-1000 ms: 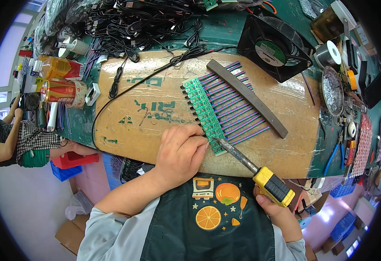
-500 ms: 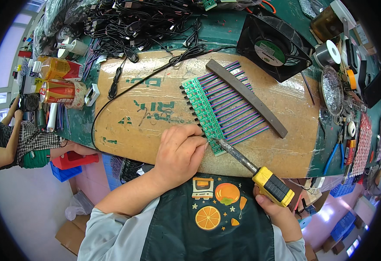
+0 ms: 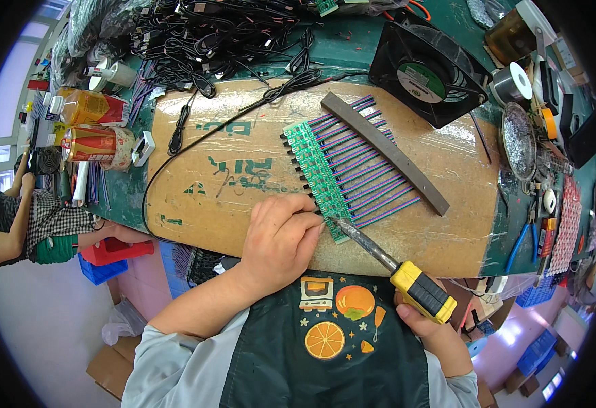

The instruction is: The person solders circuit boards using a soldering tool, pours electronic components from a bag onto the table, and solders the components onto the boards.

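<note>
A strip of green circuit boards [image 3: 317,166] lies slanted on the brown work board, with black pieces along its left edge. Striped ribbon wires [image 3: 379,212] fan out from its right side. My left hand [image 3: 281,238] is closed at the strip's lower left edge, thumb and fingers pinched; whatever is between the fingertips is hidden. Gripped by its yellow and black handle, a soldering iron [image 3: 423,291] is in my right hand [image 3: 420,319]. The iron's tip touches or hovers just over the strip's lower end, beside my left fingertips. A dark curved bar [image 3: 393,156] lies across the wires.
Black cables [image 3: 216,41] pile up at the back, one trailing over the work board [image 3: 196,149]. A black fan [image 3: 427,71] stands back right, near a solder spool [image 3: 512,83] and a metal dish [image 3: 518,141]. Blue pliers [image 3: 524,238] lie right. Another person [image 3: 26,217] sits far left.
The soldering iron and my right hand have shifted slightly left. My left hand and the circuit board strip have hardly moved.
</note>
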`<act>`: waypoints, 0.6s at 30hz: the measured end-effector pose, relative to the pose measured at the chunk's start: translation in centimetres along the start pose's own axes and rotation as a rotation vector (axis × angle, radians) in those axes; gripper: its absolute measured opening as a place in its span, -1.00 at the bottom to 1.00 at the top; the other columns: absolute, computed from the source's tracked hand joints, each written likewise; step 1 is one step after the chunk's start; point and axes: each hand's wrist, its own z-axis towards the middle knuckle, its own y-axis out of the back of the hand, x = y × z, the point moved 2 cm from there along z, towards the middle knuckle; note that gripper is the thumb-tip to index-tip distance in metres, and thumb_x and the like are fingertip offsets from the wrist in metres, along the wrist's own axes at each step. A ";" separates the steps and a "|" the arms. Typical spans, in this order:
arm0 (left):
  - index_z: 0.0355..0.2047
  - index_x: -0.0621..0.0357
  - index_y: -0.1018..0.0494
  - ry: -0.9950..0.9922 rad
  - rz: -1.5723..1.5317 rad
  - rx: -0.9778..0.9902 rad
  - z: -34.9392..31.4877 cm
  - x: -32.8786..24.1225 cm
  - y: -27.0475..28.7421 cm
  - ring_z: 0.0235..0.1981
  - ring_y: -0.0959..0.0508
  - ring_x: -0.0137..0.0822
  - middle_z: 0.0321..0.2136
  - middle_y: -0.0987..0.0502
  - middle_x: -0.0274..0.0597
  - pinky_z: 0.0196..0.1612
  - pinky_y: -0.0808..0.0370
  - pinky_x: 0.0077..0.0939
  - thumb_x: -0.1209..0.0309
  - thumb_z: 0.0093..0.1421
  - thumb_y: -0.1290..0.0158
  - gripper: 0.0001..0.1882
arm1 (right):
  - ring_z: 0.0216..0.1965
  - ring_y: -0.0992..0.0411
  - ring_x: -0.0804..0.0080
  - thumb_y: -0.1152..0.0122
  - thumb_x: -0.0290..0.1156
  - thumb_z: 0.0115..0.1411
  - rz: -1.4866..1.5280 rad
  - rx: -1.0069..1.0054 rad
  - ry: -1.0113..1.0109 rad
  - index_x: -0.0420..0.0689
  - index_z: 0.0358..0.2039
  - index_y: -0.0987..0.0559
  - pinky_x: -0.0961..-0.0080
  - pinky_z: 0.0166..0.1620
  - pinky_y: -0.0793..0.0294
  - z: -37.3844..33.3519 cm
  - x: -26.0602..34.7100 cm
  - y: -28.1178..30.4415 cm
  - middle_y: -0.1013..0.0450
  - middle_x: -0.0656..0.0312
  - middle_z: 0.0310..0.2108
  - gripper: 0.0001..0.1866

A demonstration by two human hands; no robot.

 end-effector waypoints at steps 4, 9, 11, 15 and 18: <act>-0.40 0.17 -0.52 0.002 -0.004 -0.002 0.0 0.1 0.0 -0.24 -0.50 -0.14 -0.27 -0.50 -0.17 -0.18 -0.41 -0.33 0.58 -0.06 -0.24 -0.81 | -0.40 -0.55 0.21 -0.39 -0.28 0.02 -0.050 0.009 0.038 -0.24 -0.19 -0.54 0.39 -0.29 -0.51 0.2 0.1 0.0 -0.53 0.13 -0.40 -0.60; -0.40 0.16 -0.52 0.004 -0.003 0.006 0.0 0.0 0.0 -0.24 -0.50 -0.15 -0.26 -0.49 -0.18 -0.18 -0.40 -0.33 0.58 -0.06 -0.24 -0.82 | -0.40 -0.55 0.21 -0.40 -0.27 0.02 -0.023 0.000 0.039 -0.23 -0.20 -0.54 0.40 -0.30 -0.50 0.2 0.1 -0.1 -0.54 0.13 -0.40 -0.60; -0.40 0.16 -0.52 0.006 -0.005 0.003 0.0 0.0 0.0 -0.24 -0.50 -0.15 -0.26 -0.49 -0.18 -0.18 -0.40 -0.33 0.58 -0.06 -0.23 -0.82 | -0.41 -0.55 0.20 -0.40 -0.26 0.02 -0.023 -0.007 0.052 -0.22 -0.21 -0.55 0.40 -0.31 -0.50 0.2 -0.1 -0.1 -0.53 0.13 -0.40 -0.61; -0.40 0.16 -0.51 0.000 -0.004 0.004 0.0 0.0 0.0 -0.24 -0.49 -0.15 -0.27 -0.49 -0.18 -0.18 -0.39 -0.33 0.58 -0.06 -0.23 -0.82 | -0.42 -0.55 0.21 -0.40 -0.27 0.02 -0.049 -0.006 0.076 -0.21 -0.22 -0.55 0.40 -0.31 -0.50 0.3 -0.1 -0.1 -0.53 0.14 -0.41 -0.62; -0.40 0.16 -0.51 0.002 -0.004 0.001 0.0 0.0 0.0 -0.24 -0.49 -0.15 -0.27 -0.49 -0.18 -0.18 -0.39 -0.33 0.58 -0.06 -0.24 -0.82 | -0.42 -0.54 0.21 -0.40 -0.28 0.01 -0.070 -0.008 0.123 -0.21 -0.21 -0.54 0.40 -0.31 -0.50 0.4 0.1 -0.1 -0.53 0.14 -0.42 -0.62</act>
